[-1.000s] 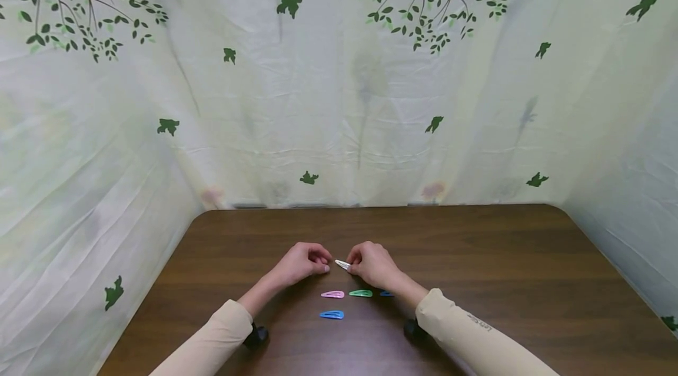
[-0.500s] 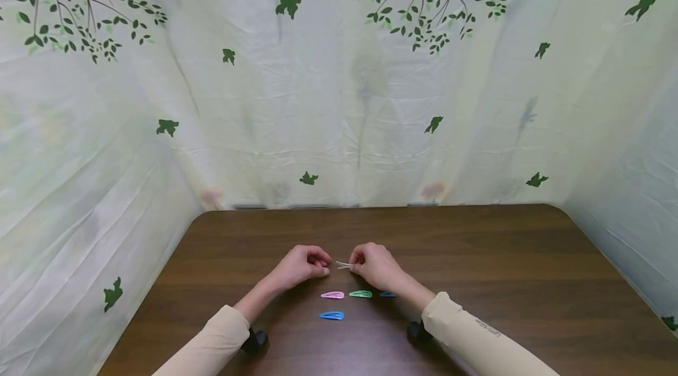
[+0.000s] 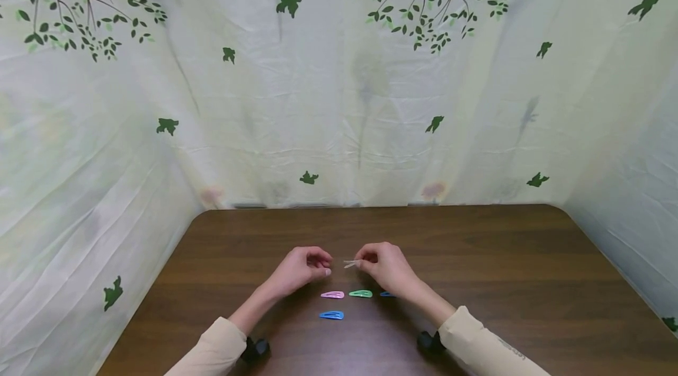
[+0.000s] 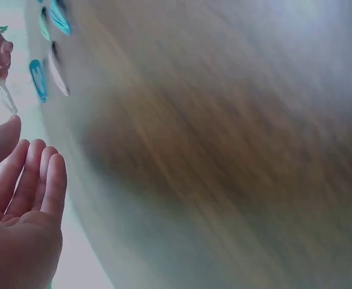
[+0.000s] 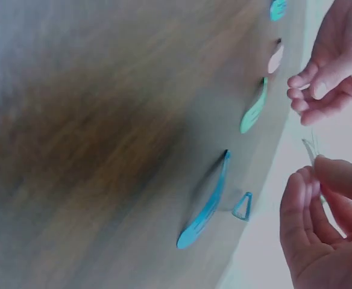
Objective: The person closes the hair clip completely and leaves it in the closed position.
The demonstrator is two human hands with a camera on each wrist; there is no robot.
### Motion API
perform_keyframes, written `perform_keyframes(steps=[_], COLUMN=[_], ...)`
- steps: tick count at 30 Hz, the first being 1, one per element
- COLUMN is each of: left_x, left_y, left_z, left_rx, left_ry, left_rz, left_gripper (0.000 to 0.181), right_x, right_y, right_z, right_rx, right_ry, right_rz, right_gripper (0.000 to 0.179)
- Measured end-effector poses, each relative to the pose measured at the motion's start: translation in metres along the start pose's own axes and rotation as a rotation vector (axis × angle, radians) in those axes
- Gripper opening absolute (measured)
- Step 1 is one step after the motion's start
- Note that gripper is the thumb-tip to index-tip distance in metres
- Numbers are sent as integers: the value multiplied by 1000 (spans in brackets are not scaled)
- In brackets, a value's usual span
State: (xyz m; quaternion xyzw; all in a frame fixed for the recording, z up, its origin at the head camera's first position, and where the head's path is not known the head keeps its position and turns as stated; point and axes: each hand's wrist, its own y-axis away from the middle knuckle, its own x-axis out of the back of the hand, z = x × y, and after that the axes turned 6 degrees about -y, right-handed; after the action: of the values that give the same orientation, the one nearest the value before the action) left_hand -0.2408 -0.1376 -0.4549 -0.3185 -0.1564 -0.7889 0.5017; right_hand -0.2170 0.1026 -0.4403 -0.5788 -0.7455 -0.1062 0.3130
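Note:
Between thumb and fingers, my right hand [image 3: 388,265] pinches a white snap hair clip [image 3: 351,261], its two prongs spread apart and pointing left. My left hand [image 3: 302,270] is held just across from the clip tip, fingers loosely curled with nothing in them. In the left wrist view the palm faces up and the clip [image 4: 5,97] tip lies close to the thumb. Below the hands a pink hair clip [image 3: 332,295], a green hair clip [image 3: 361,293] and a blue hair clip [image 3: 388,294] lie in a row, the last partly hidden by my right wrist.
Another blue hair clip [image 3: 332,315] lies nearer me, under the pink one. A small blue triangular piece [image 5: 243,206] shows beside the blue clip in the right wrist view. The brown wooden table [image 3: 477,246] ends at a leaf-print curtain [image 3: 344,99].
The right hand has shifted slightly right with the white clip, moving away from the left hand. The clip has turned from flat view to edge-on, prongs showing apart. The left hand barely moved.

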Motion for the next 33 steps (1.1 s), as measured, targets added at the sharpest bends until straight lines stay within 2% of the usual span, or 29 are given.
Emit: perform_keyframes(steps=[14, 20, 26, 33], left_x=[4, 1, -3, -5], left_y=[15, 24, 35, 49], left_z=[32, 40, 50, 66], left_rx=[-36, -47, -89, -88], left_ry=[57, 104, 131, 158], left_rz=[75, 132, 162, 196], left_gripper=[23, 21, 22, 24], right_x=[11, 16, 18, 19], right_y=[26, 38, 50, 63], right_z=[-12, -21, -27, -34], right_rx=[26, 17, 27, 36], right_ry=[-193, -282, -335, -406], right_rz=[134, 161, 188, 222], right_gripper=[4, 13, 8, 6])
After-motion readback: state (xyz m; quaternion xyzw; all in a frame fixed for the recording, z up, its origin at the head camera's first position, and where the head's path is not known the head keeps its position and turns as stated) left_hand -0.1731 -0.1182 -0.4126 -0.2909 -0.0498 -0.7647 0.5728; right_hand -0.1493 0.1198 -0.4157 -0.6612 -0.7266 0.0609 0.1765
